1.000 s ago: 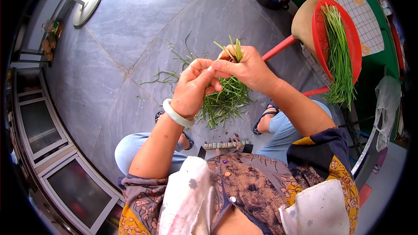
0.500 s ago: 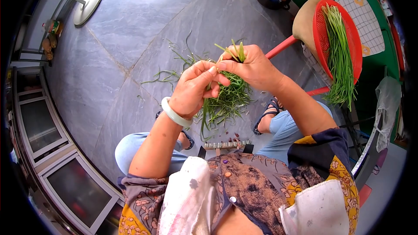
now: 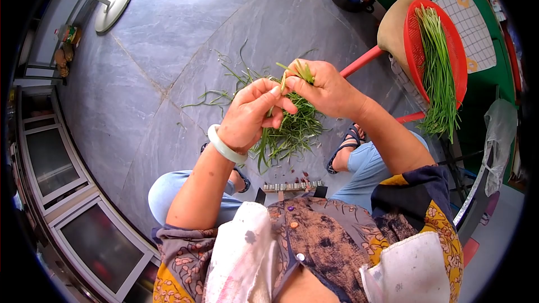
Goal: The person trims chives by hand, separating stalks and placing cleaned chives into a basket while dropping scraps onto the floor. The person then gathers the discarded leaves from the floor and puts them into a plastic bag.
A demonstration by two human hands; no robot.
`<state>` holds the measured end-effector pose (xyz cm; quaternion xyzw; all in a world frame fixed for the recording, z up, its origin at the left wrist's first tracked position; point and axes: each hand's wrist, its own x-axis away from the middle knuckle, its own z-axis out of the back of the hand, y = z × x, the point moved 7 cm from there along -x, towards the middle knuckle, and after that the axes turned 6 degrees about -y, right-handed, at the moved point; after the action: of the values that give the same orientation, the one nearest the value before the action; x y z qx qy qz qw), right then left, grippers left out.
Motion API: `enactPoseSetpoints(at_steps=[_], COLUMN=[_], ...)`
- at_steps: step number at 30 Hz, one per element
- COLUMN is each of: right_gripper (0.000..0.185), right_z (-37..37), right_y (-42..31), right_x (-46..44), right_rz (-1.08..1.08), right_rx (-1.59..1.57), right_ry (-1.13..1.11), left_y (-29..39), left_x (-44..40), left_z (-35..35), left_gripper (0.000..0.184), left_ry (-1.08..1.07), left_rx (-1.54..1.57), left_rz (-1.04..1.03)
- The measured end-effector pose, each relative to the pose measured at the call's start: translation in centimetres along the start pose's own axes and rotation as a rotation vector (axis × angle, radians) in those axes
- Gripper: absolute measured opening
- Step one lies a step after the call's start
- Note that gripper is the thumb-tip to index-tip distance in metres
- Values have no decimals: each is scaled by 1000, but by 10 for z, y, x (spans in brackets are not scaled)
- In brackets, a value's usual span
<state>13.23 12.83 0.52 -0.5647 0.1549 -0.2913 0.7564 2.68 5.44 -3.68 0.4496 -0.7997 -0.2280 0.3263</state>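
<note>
Left hand (image 3: 252, 108) is pinched on one stem (image 3: 283, 81), best handled lightly, the bunch (image 3: 304, 72) gripped by the right hand (image 3: 328, 90).

I'm in what looks like a home (though I can't rule out a small shop): grey tiled floor (image 3: 168, 28), panelled cabinets (image 3: 53, 160) along my left, a red basket (image 3: 414, 39) of long green stalks (image 3: 439, 76) at my right, loose greens (image 3: 292, 132) heaped before me.
</note>
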Motion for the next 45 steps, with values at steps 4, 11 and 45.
enactPoseSetpoints(at_steps=[4, 11, 45], right_gripper=[18, 19, 17], right_z=[3, 8, 3], right_y=[1, 9, 1], right_x=[0, -1, 0], right_rz=[-15, -83, -112], right_rx=[-46, -78, -202], right_ry=[30, 34, 63], left_y=[1, 1, 2], left_x=[1, 1, 0], left_z=[0, 2, 0], left_gripper=[15, 15, 15], left_ry=[9, 48, -38], left_rx=[8, 4, 84], left_rz=[-12, -22, -22])
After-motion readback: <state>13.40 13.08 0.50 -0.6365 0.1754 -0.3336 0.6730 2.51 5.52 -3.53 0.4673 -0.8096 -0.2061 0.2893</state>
